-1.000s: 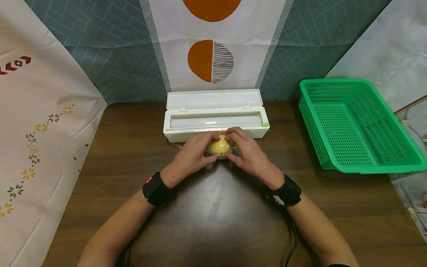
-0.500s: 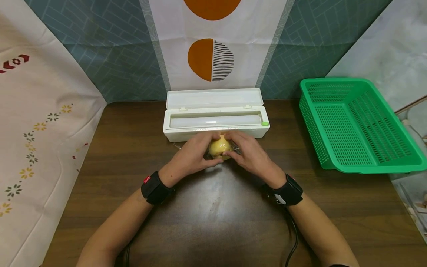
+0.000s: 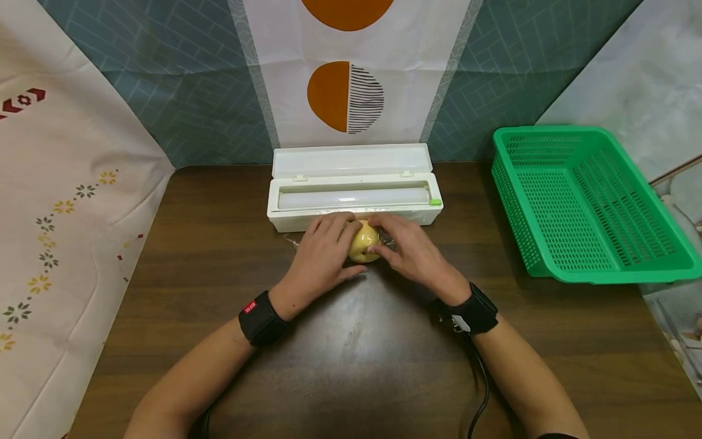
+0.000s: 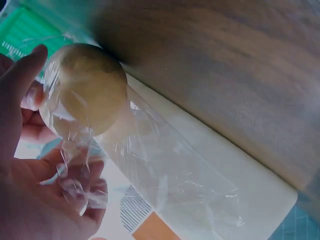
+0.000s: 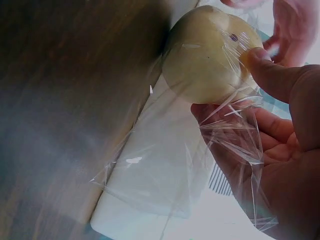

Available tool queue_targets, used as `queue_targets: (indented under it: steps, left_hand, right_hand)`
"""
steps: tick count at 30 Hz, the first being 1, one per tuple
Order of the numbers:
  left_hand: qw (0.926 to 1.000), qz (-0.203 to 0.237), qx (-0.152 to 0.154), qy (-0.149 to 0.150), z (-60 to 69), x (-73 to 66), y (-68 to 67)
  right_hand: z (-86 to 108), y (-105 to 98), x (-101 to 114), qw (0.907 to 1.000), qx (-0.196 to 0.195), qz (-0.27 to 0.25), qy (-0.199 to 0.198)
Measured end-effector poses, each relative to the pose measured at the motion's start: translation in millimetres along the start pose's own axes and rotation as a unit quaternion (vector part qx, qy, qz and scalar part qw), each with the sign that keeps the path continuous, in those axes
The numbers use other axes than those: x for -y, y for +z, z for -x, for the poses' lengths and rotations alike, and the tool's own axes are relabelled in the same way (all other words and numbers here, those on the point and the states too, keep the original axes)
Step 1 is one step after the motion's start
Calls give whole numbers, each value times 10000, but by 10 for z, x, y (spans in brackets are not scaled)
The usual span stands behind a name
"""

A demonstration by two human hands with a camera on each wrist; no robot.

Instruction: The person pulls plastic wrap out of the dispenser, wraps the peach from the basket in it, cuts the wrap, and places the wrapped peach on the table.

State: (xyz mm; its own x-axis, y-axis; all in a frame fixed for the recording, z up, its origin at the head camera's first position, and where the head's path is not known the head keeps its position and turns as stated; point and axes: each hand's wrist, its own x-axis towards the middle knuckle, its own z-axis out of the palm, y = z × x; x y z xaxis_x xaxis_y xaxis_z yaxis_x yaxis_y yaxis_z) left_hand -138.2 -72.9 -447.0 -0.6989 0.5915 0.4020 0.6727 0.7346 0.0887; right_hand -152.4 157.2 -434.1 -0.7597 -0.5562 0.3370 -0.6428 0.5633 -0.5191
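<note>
A yellow pear [image 3: 363, 244], covered in clear cling film [image 4: 182, 187], is between both hands just in front of the white film dispenser [image 3: 298, 221]. My right hand [image 3: 408, 251] holds it, thumb on the near side and fingers around the far side. My left hand [image 3: 320, 255] is at its left, with fingertips by the fruit's upper side and the thumb held away from it. Loose film lies over the left fingers in the left wrist view and trails beside the pear toward the dispenser. The right wrist view shows the pear's dark blossom end [image 5: 233, 37].
The dispenser's lid [image 3: 351, 161] stands raised at the back, with a white roll [image 3: 351, 199] inside and a green slider [image 3: 435, 202] at its right end. A green plastic basket [image 3: 548, 268] stands at the right. Patterned cloths hang behind and at the left of the wooden table [image 3: 351, 366].
My left hand has turned and shifted, its thumb coming away from the pear. The pear has tilted slightly to the right. My right hand stays on it.
</note>
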Motion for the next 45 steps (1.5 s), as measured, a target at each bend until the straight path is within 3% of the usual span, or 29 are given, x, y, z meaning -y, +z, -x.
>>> queue_targets:
  steps: [6, 20, 30, 45]
  left_hand:
    - [9998, -46, 198, -52, -2, -51, 28]
    - [9983, -572, 90, -51, -9, -56, 92]
    - [9999, 62, 12, -95, -48, 37, 86]
    - [9994, 320, -100, -64, -56, 143, 80]
  right_hand:
    - [-15, -5, -1, 9999, 8, -11, 115]
    - [-16, -23, 11, 9991, 141, -204, 332]
    - [-15, 8, -13, 9991, 155, -86, 395]
    - [-7, 31, 4, 9994, -126, -80, 315]
